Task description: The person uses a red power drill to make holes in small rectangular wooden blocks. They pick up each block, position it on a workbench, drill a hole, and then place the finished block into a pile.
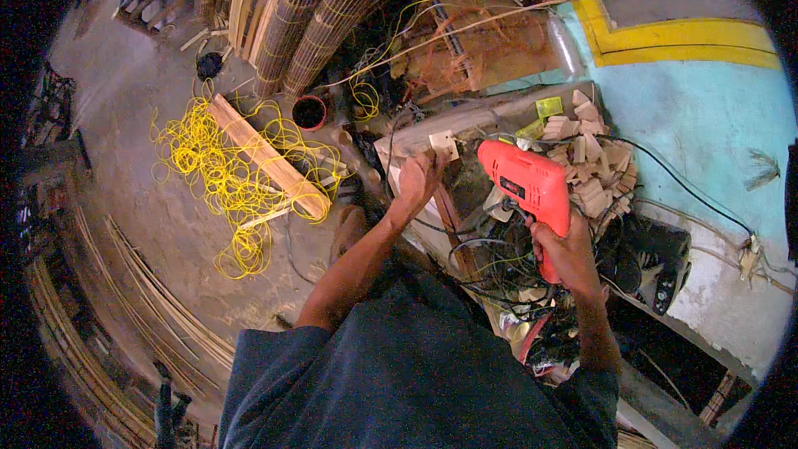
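My right hand (567, 254) grips a red power drill (524, 176) by its handle. The drill's front end points left, over the bench; I cannot make out a bit in it. A small pale wooden piece (444, 145) with dark spots on its face is pinched by the fingers of my left hand (420, 179), at the edge of the wooden bench (490, 113). A gap separates the drill from this piece. To the right of the drill, several small cut wood blocks (594, 166) lie heaped against the wall.
Tangled yellow cord (195, 154) and a wooden plank (270, 158) lie on the floor at left. Rolled slatted blinds (320, 17) lean at the back, near a small dark pot (309, 113). A black cable (690, 175) runs to a wall socket (751, 256). Loose wires clutter the bench.
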The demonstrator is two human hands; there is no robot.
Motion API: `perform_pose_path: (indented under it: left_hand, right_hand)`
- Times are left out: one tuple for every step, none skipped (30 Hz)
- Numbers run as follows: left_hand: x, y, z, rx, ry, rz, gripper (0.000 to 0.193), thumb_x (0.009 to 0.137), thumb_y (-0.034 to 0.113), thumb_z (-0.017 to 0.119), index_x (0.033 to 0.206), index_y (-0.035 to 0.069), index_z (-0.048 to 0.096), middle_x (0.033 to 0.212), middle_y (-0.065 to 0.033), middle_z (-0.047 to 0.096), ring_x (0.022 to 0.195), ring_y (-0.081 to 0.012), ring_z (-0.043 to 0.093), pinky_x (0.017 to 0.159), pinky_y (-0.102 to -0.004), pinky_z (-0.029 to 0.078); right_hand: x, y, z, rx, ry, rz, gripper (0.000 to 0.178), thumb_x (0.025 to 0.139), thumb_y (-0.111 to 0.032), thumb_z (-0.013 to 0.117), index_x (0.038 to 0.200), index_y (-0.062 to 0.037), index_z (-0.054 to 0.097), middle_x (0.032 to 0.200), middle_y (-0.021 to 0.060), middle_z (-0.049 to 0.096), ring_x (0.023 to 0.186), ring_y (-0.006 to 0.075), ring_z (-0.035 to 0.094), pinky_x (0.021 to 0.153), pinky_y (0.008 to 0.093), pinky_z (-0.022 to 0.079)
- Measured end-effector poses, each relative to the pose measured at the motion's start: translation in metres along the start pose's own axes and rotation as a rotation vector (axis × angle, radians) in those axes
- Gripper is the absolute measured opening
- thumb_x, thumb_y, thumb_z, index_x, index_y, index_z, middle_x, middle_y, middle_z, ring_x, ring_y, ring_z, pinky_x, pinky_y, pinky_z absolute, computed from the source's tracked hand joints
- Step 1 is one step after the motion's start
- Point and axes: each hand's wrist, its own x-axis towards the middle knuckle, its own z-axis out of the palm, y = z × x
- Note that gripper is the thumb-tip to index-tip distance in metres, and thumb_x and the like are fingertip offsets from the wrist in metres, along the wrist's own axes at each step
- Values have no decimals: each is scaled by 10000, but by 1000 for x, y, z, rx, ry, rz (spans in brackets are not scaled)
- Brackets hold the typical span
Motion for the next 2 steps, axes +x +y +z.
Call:
perform_pose_path:
  left_hand:
    - [-1,2,-1,8,26,4,409,904,403,559,828,12,652,705,-253,626,695,-453,627,604,-518,496]
    - [-1,3,-2,27,30,4,419,901,416,560,872,10,659,720,-252,635,709,-447,635,614,-514,504]
  right_hand:
    - [0,2,1,17,6,-16,166,843,-141,631,963,-33,594,670,12,567,555,119,557,514,281,444]
    - [0,1,1,15,7,-15,166,843,-141,631,963,-33,594,670,12,567,555,119,557,514,281,444]
